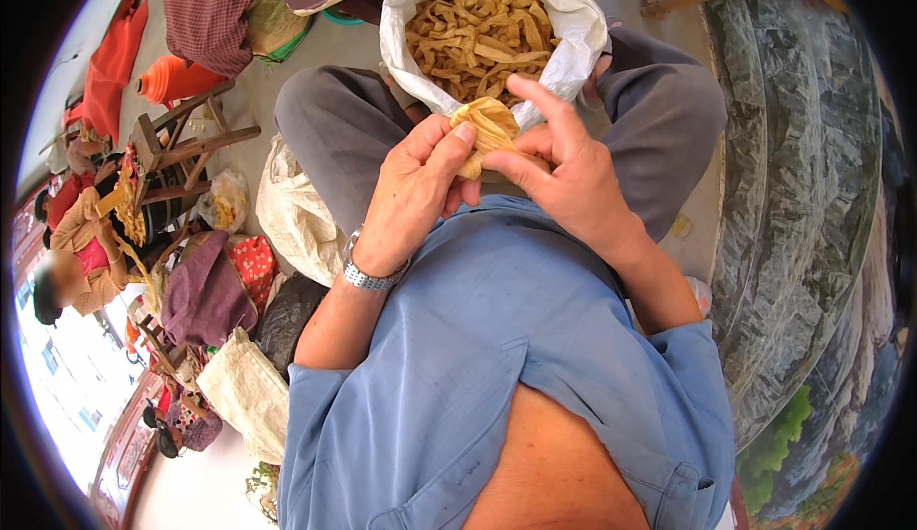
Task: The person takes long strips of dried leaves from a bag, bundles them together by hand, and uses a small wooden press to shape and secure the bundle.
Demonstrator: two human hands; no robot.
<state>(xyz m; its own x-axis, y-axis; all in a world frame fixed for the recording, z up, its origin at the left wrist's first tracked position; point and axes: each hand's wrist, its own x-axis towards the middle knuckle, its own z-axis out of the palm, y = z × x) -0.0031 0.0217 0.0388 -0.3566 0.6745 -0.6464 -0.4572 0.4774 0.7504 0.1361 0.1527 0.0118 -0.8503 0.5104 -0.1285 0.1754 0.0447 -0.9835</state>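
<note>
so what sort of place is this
Probably a shared, informal hand-work area: a white sack holds many yellow-brown strips, a wooden stool stands nearby, and other people are visible at the left.

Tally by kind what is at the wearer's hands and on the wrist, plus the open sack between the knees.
Bare hands (left hand, right hand): 2
Crumpled yellow bundle of thin material: 1
Silver metal-link wristband: 1
Open white plastic sack: 1
Total: 5, leaving out the sack's overlapping yellow-brown strips, too jumbled to count.
</note>
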